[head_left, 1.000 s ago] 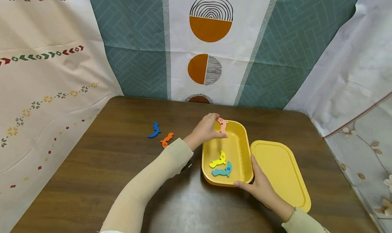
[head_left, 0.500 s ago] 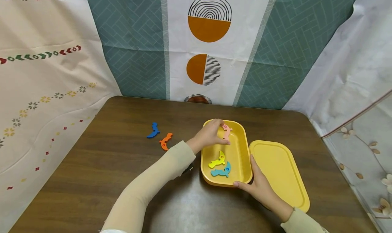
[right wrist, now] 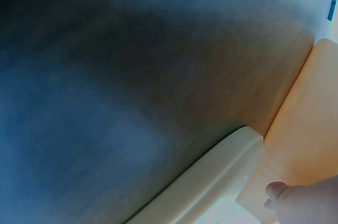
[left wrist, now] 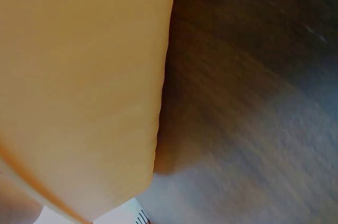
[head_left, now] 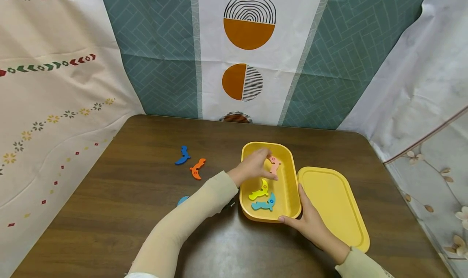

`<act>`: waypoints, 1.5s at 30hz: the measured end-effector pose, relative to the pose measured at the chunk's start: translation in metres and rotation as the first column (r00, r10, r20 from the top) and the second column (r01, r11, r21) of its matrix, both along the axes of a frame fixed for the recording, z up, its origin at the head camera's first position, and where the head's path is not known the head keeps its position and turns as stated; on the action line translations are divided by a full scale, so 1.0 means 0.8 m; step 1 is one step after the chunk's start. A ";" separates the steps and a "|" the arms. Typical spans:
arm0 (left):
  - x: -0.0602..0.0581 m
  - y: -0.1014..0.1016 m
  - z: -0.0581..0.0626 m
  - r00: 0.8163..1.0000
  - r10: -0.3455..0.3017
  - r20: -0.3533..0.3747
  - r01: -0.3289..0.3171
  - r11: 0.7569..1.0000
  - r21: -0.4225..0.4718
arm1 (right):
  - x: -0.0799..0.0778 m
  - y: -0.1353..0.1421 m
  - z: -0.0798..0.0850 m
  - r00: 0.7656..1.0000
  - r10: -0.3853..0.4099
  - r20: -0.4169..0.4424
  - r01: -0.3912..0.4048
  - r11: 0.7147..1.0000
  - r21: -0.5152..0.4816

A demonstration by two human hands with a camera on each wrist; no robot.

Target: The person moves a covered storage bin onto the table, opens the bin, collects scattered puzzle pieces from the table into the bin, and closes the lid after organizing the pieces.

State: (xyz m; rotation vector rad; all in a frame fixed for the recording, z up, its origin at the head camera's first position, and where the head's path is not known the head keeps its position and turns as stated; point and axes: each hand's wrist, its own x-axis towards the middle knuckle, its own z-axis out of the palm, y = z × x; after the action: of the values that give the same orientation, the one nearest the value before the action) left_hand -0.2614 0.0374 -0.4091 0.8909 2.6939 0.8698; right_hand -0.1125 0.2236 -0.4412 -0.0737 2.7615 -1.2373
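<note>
Inside the yellow plastic box [head_left: 250, 213], my left hand [head_left: 254, 166] pinches a pink animal-shaped toy piece [head_left: 274, 165] between thumb and fingertips, low toward the far half of the floor. A yellow toy piece [head_left: 260, 190] and a teal toy piece [head_left: 265, 203] lie in the near half. My right hand [head_left: 314, 221] holds the box at its near right corner, thumb on the front and fingers along the right side. In the right wrist view, a fingertip [right wrist: 280, 189] shows against the box wall [right wrist: 311, 129]. The left wrist view is mostly box side [left wrist: 79, 76].
The yellow lid [head_left: 334, 205] lies flat beside the box on the right. A blue toy piece [head_left: 183, 155] and an orange one [head_left: 198, 169] lie on the wooden table [head_left: 109, 196] to the left. A light blue thing [head_left: 182, 199] is partly hidden behind the left forearm.
My left hand has moved down and slightly right with the pink toy piece, from the box's far left rim to inside it. The right hand stays at the corner.
</note>
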 end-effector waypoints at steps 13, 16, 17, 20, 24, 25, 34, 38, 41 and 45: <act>0.003 0.016 -0.014 0.999 -0.023 0.042 0.024 0.999 -0.043 | 0.001 0.000 -0.003 1.000 0.005 -0.026 -0.006 1.000 -0.021; 0.004 0.017 -0.016 0.999 -0.015 0.045 0.017 0.999 -0.045 | 0.000 0.001 -0.003 1.000 0.005 -0.026 -0.005 1.000 -0.022; 0.005 0.016 -0.017 0.999 -0.012 0.046 0.014 0.999 -0.045 | 0.000 0.001 -0.003 1.000 0.005 -0.028 -0.006 1.000 -0.022; 0.004 0.016 -0.021 0.999 -0.008 0.043 0.010 0.999 -0.046 | 0.000 0.001 -0.003 1.000 0.005 -0.029 -0.005 1.000 -0.020; 0.004 0.018 -0.026 0.999 -0.011 0.053 0.013 0.999 -0.050 | 0.001 0.000 -0.003 1.000 -0.001 -0.020 0.000 0.999 -0.036; 0.004 0.019 -0.027 0.998 -0.009 0.055 0.012 0.998 -0.057 | 0.002 -0.001 -0.003 1.000 -0.002 -0.015 0.001 0.999 -0.039; 0.007 0.023 -0.028 0.998 -0.019 0.054 0.029 0.983 -0.184 | 0.002 -0.001 -0.003 1.000 -0.017 0.003 0.017 0.998 -0.052; 0.008 0.024 -0.028 0.999 -0.028 0.036 0.036 0.971 -0.237 | 0.002 0.000 -0.004 1.000 -0.012 0.003 0.012 0.999 -0.040; 0.008 0.023 -0.030 0.999 -0.026 0.035 0.034 0.970 -0.240 | 0.002 -0.001 -0.004 1.000 -0.012 0.001 0.012 0.999 -0.030; 0.009 0.023 -0.032 0.999 -0.023 0.043 0.033 0.969 -0.244 | 0.002 -0.002 -0.002 1.000 -0.007 -0.009 0.007 1.000 -0.029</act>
State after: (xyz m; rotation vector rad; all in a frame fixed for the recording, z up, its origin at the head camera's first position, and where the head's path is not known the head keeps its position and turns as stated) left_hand -0.2544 0.0554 -0.4344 0.8436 2.6713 0.5269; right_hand -0.1109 0.2223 -0.4429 -0.0725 2.7540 -1.2817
